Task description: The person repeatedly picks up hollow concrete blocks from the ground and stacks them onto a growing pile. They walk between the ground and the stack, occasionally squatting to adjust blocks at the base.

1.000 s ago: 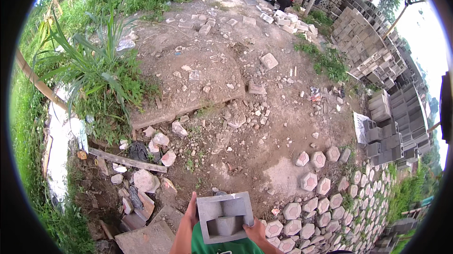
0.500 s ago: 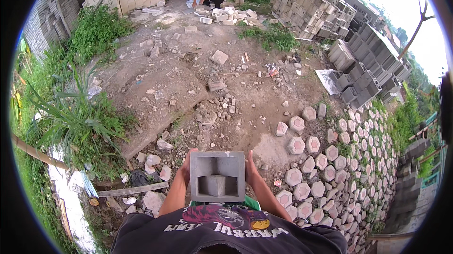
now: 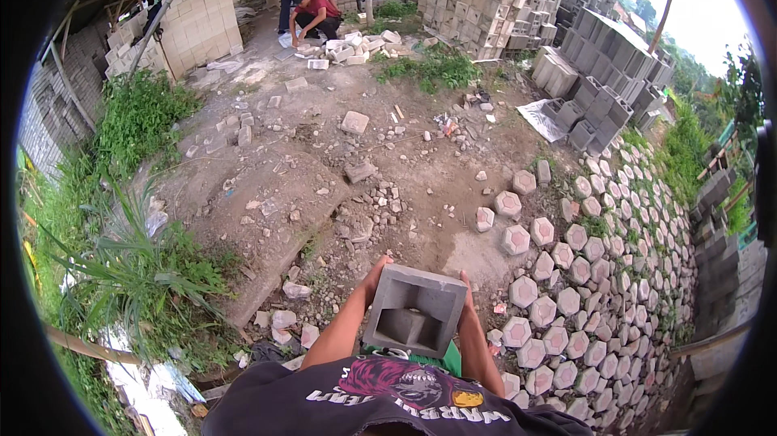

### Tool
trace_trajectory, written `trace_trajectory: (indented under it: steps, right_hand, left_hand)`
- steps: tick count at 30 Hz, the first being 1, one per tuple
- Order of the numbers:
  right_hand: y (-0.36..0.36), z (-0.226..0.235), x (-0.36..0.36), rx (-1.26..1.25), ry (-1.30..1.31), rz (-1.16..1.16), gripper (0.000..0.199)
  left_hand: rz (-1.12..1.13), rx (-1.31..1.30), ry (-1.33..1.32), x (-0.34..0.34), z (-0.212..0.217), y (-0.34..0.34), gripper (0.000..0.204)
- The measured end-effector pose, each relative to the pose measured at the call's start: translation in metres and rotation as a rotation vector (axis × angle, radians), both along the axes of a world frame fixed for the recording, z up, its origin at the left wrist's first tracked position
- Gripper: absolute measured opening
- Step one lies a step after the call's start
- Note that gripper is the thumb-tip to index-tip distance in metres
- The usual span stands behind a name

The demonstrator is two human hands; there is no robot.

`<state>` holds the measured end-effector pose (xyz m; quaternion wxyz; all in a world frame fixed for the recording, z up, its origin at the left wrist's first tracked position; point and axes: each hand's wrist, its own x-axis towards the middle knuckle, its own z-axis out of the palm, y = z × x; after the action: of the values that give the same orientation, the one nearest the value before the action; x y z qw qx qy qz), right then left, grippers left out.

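Between my two hands is a grey hollow concrete block (image 3: 422, 280), held up in front of my body with its hollow side facing me. My left hand (image 3: 378, 272) presses on the block's left side. On its right side is my right hand (image 3: 467, 297), gripping near the upper corner. The block is tilted, its right side lower than its left. Most of the fingers are hidden behind and beside the block. Below it, my dark printed shirt and a bit of green cloth show.
Rows of hexagonal pavers (image 3: 544, 308) cover the ground on the right. Stacked grey blocks (image 3: 603, 55) stand behind them. Rubble (image 3: 368, 201) lies on the dirt ahead. Two people (image 3: 314, 11) bend over a pile of pale blocks (image 3: 356, 49) at the back. Tall grass (image 3: 133, 258) grows left.
The block has gone from level to tilted clockwise and sits farther right in view, both hands still on it. My view has turned left and up, showing more of the two people.
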<state>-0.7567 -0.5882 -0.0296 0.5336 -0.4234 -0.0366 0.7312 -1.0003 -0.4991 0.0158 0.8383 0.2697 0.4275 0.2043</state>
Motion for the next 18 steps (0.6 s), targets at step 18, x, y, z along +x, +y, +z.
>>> trace_trajectory:
  steps: [18]
  right_hand:
    - [0.037,0.010,0.199,-0.148,-0.267,-0.379,0.058]
  left_hand:
    - [-0.358,-0.100,-0.249,0.243,0.000,0.101,0.071]
